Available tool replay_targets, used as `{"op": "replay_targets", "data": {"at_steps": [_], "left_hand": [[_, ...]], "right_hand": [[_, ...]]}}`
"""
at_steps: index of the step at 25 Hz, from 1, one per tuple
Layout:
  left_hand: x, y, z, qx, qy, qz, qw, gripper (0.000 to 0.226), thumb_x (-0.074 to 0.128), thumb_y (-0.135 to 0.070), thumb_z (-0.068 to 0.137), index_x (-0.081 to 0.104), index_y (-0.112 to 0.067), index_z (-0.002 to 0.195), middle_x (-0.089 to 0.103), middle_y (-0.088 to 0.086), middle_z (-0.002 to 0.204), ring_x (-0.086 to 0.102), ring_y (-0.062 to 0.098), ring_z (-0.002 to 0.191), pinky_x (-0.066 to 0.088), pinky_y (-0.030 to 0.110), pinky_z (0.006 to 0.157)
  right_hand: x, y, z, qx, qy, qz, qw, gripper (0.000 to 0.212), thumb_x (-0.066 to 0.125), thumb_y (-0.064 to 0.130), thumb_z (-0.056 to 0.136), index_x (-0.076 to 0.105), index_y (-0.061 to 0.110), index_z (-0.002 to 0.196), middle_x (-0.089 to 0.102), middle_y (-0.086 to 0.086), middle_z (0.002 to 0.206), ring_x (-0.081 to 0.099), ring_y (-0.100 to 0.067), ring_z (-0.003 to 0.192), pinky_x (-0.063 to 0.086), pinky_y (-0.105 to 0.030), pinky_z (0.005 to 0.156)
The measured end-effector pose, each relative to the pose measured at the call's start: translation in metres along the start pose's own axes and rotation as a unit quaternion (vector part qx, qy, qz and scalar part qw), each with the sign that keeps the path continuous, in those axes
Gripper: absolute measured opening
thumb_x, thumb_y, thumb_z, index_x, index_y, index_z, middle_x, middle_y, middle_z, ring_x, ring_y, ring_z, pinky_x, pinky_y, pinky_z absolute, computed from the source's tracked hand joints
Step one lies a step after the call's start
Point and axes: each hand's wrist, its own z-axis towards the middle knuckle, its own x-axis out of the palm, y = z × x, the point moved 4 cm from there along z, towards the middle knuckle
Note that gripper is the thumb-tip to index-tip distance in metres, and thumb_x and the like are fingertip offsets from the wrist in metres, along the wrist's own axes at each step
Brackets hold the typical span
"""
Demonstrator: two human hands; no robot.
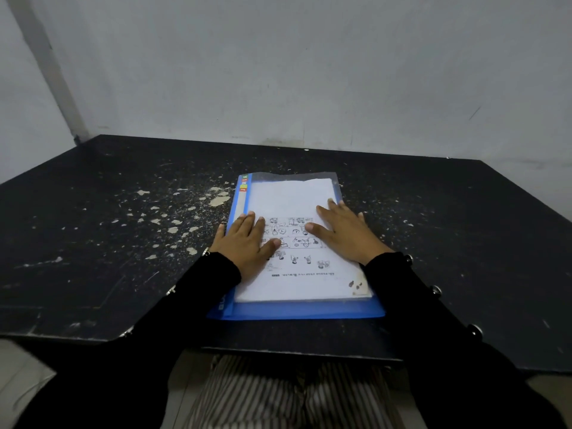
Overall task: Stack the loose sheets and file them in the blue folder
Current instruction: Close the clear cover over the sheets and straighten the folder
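Note:
The blue folder (297,311) lies on the black table just in front of me, its spine on the left. A stack of white sheets (291,196) lies in it under a clear cover; the top sheet shows rows of small printed drawings and has dark stains at its near right corner. My left hand (247,239) presses flat on the left side of the stack, fingers straight. My right hand (343,230) presses flat on the right side, fingers spread and pointing away from me.
The black table (123,243) is scratched, with pale chipped patches to the left of the folder. A grey wall (278,72) rises right behind it. The table's near edge runs just below the folder, above my striped lap.

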Motion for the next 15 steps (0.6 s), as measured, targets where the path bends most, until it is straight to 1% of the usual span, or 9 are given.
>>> {"op": "replay_targets", "data": {"at_steps": [3, 5, 6, 8, 10, 12, 13, 15], "left_hand": [[-0.009, 0.001, 0.0, 0.011, -0.036, -0.013, 0.999, 0.058, 0.02, -0.051, 0.098, 0.024, -0.022, 0.147, 0.015, 0.001, 0.158, 0.012, 0.018, 0.145, 0.013, 0.045, 0.115], [-0.019, 0.003, 0.008, 0.012, -0.063, -0.014, 0.998, 0.046, 0.024, -0.043, 0.099, 0.04, -0.024, 0.138, 0.031, 0.0, 0.151, 0.025, 0.02, 0.139, 0.021, 0.045, 0.109], [-0.023, 0.005, 0.015, 0.011, -0.08, 0.0, 0.997, 0.042, 0.026, -0.039, 0.1, 0.045, -0.024, 0.134, 0.037, -0.001, 0.146, 0.03, 0.021, 0.134, 0.024, 0.043, 0.106], [-0.027, 0.008, 0.032, 0.007, -0.113, 0.036, 0.993, 0.038, 0.029, -0.033, 0.099, 0.05, -0.025, 0.129, 0.044, 0.0, 0.14, 0.037, 0.022, 0.128, 0.026, 0.039, 0.102], [-0.025, 0.01, 0.046, 0.009, -0.124, 0.019, 0.992, 0.035, 0.033, -0.029, 0.097, 0.051, -0.021, 0.127, 0.046, 0.003, 0.137, 0.041, 0.025, 0.124, 0.03, 0.037, 0.1], [-0.022, 0.013, 0.059, 0.016, -0.11, -0.011, 0.994, 0.038, 0.038, -0.031, 0.094, 0.047, -0.02, 0.129, 0.045, 0.004, 0.14, 0.04, 0.025, 0.126, 0.031, 0.037, 0.101], [-0.021, 0.015, 0.064, 0.016, -0.092, -0.017, 0.995, 0.045, 0.038, -0.036, 0.092, 0.044, -0.021, 0.133, 0.041, 0.003, 0.144, 0.037, 0.024, 0.13, 0.029, 0.037, 0.105], [-0.018, 0.019, 0.072, 0.013, -0.046, -0.01, 0.999, 0.067, 0.03, -0.053, 0.082, 0.031, -0.025, 0.144, 0.025, 0.001, 0.155, 0.023, 0.021, 0.141, 0.02, 0.039, 0.113]], "right_hand": [[-0.001, 0.001, -0.003, -0.003, -0.002, -0.021, 1.0, 0.073, 0.026, 0.066, 0.094, 0.022, 0.023, 0.152, 0.01, -0.004, 0.163, 0.009, -0.024, 0.149, 0.008, -0.056, 0.116], [-0.006, 0.002, -0.003, -0.008, -0.019, -0.045, 0.999, 0.07, 0.028, 0.066, 0.094, 0.028, 0.023, 0.149, 0.019, -0.002, 0.161, 0.018, -0.024, 0.146, 0.016, -0.055, 0.114], [-0.009, 0.003, -0.003, -0.012, -0.025, -0.055, 0.998, 0.068, 0.03, 0.065, 0.094, 0.031, 0.023, 0.147, 0.025, -0.001, 0.158, 0.022, -0.025, 0.144, 0.019, -0.054, 0.112], [-0.013, 0.004, 0.001, -0.017, -0.034, -0.071, 0.997, 0.063, 0.032, 0.064, 0.093, 0.038, 0.023, 0.141, 0.037, 0.001, 0.15, 0.03, -0.025, 0.136, 0.024, -0.053, 0.107], [-0.016, 0.002, 0.005, -0.019, -0.05, -0.097, 0.994, 0.059, 0.03, 0.067, 0.092, 0.043, 0.024, 0.13, 0.047, 0.003, 0.14, 0.037, -0.025, 0.127, 0.026, -0.051, 0.102], [-0.017, 0.0, 0.014, -0.022, -0.059, -0.122, 0.99, 0.058, 0.027, 0.069, 0.091, 0.045, 0.025, 0.125, 0.049, 0.004, 0.136, 0.038, -0.023, 0.121, 0.027, -0.049, 0.098], [-0.016, -0.001, 0.02, -0.024, -0.056, -0.134, 0.989, 0.06, 0.024, 0.069, 0.092, 0.044, 0.025, 0.128, 0.046, 0.004, 0.139, 0.037, -0.023, 0.121, 0.027, -0.048, 0.098], [-0.013, -0.002, 0.032, -0.025, -0.042, -0.151, 0.987, 0.065, 0.02, 0.067, 0.093, 0.038, 0.026, 0.14, 0.034, 0.006, 0.152, 0.031, -0.025, 0.129, 0.026, -0.049, 0.101]]}}
